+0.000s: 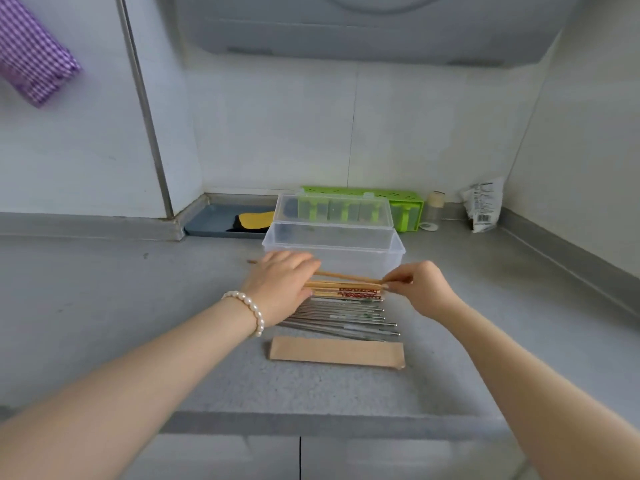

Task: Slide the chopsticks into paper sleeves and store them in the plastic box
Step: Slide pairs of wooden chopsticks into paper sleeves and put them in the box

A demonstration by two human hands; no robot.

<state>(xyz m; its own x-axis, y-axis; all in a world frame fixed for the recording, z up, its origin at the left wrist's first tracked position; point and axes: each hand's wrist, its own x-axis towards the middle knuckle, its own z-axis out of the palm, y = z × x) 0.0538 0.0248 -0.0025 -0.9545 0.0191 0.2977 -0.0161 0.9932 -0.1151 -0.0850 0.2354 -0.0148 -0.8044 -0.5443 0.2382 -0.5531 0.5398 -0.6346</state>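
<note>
Several wooden chopsticks (346, 287) and metal chopsticks (341, 318) lie side by side on the grey counter. My left hand (282, 287) rests over their left ends, fingers curled on one wooden chopstick (349, 277) that is tilted above the pile. My right hand (420, 289) pinches the right end of that same chopstick. A stack of brown paper sleeves (336, 351) lies flat in front of the pile. The clear plastic box (332, 245) stands just behind the chopsticks, its lid (334, 209) hinged open and upright.
A green perforated holder (401, 199) stands against the back wall, with a small jar (433, 211) and a white packet (483, 204) to its right. A blue tray (214, 220) with a yellow and black item sits at back left. Purple checked cloth (29, 51) hangs upper left.
</note>
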